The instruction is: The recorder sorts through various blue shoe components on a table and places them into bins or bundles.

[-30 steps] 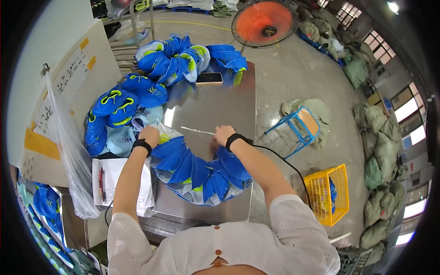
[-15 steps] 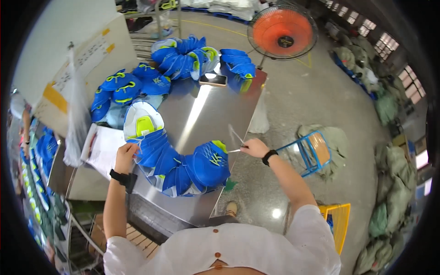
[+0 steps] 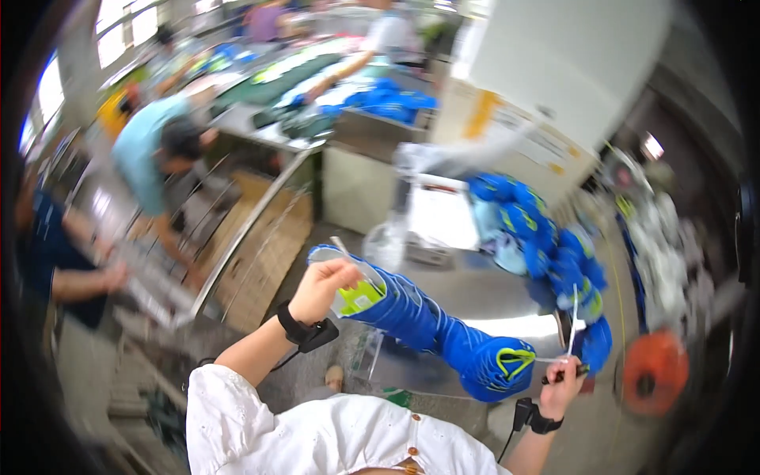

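A row of nested blue shoe uppers (image 3: 431, 323) with lime-green linings stretches between my hands over the metal table. My left hand (image 3: 323, 289) is closed at its left end, by a white and lime upper, and a white strip (image 3: 340, 246) sticks up from the fingers. At the other end, my right hand (image 3: 560, 381) is closed round a white cord (image 3: 573, 321) that runs to the last upper. A small dark-handled tool (image 3: 583, 370) also shows in that hand; its kind is hidden.
More blue uppers (image 3: 518, 214) are piled along the metal table's (image 3: 507, 297) far right side, near white papers (image 3: 442, 214). An orange fan (image 3: 655, 372) stands at right. Two people work by a wooden-slatted rack (image 3: 257, 237) at left; others are blurred behind.
My view has swung left, bringing co-workers into sight. The curved row of uppers has been drawn out straighter and lifted at its left end, my left hand moving with it.
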A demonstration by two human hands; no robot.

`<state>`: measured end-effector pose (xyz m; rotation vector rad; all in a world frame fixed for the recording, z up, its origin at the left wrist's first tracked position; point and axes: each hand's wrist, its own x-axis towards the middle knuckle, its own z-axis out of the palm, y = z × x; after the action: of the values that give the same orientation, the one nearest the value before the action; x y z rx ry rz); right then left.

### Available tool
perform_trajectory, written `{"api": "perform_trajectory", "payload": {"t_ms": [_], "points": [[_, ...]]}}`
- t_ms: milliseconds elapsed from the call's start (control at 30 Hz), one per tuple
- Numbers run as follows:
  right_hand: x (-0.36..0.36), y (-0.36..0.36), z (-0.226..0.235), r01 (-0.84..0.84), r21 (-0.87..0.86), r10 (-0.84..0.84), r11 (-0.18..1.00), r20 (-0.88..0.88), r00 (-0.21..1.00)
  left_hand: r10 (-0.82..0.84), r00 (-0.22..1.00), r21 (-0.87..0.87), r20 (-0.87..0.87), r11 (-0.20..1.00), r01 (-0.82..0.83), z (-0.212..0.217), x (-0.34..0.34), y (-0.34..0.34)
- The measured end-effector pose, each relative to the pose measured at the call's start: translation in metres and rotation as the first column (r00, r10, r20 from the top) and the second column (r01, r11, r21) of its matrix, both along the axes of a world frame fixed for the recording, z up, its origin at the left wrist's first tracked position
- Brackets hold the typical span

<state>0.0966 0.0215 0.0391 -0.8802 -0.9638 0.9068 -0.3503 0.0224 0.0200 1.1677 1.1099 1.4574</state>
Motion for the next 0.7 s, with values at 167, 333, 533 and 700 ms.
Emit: {"api": "perform_trajectory", "payload": {"t_ms": [167, 333, 533, 700], "points": [[-0.054, 0.042, 0.023, -0.54, 0.057, 0.538, 0.84, 0.046, 0.842, 0.278, 0.947, 0.162, -0.16, 0.954, -0.253, 0.008, 0.011, -0.145], [-0.118, 0.029, 0.037, -0.922, 0.052, 0.92, 0.384, 0.065, 0.387, 0.742, 0.666, 0.27, -0.078, 0.659, -0.702, 0.021, 0.095, -0.271], [-0.171, -0.025, 0.026, -0.975, 0.147, 0.959, -0.167, -0.206, -0.195, 0.961, 0.215, 0.026, 0.176, 0.214, -0.977, 0.016, 0.232, -0.426], [-0.224, -0.158, 0.038, -0.875, 0.082, 0.879, -0.477, 0.065, -0.473, 0.869, -0.423, 0.224, 0.257, -0.479, -0.849, 0.034, 0.324, -0.576]]}}
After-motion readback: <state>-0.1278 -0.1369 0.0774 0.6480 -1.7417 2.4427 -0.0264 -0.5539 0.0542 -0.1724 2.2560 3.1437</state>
